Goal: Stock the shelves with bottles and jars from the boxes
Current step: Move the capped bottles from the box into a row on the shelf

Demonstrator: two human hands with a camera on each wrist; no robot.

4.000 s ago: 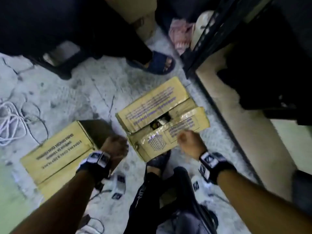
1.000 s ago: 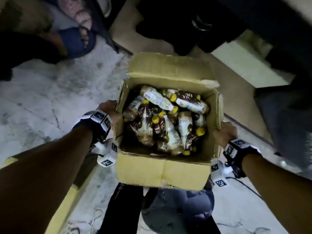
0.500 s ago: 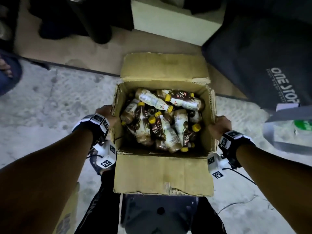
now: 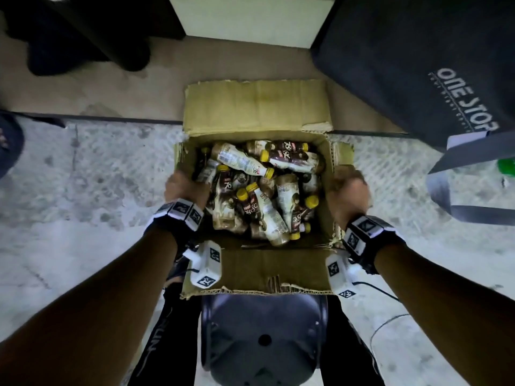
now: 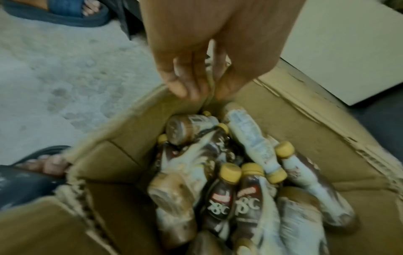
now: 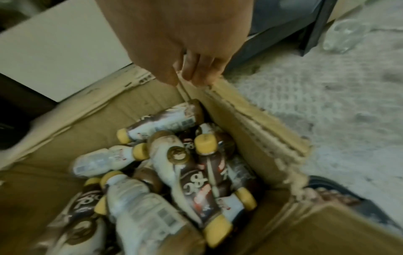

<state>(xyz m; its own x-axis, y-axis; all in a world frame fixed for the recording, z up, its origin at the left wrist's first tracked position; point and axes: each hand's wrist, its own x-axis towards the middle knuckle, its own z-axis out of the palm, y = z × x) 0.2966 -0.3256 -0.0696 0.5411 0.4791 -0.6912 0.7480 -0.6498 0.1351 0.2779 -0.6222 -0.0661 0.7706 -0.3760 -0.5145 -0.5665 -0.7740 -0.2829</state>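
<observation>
Over the last few seconds I have gone from two closed cartons on the floor to carrying one opened: the worn brown cardboard box (image 4: 256, 270) now sits between my hands with its flaps spread, over my knees and a dark round stool (image 4: 263, 338), and since half a second ago the view has barely shifted, so I judge the carry is ending in front of the pale panel (image 4: 250, 18). My left hand (image 4: 186, 188) pinches the left wall's torn rim, thumb inside; my right hand (image 4: 348, 194) pinches the right rim the same way. The small brown-and-cream drink bottles with yellow caps (image 4: 262, 188) lie jumbled inside, none shelved yet. A dark printed bag (image 4: 404, 65) stands just right of the box. Next I would set it down and start lifting bottles out
</observation>
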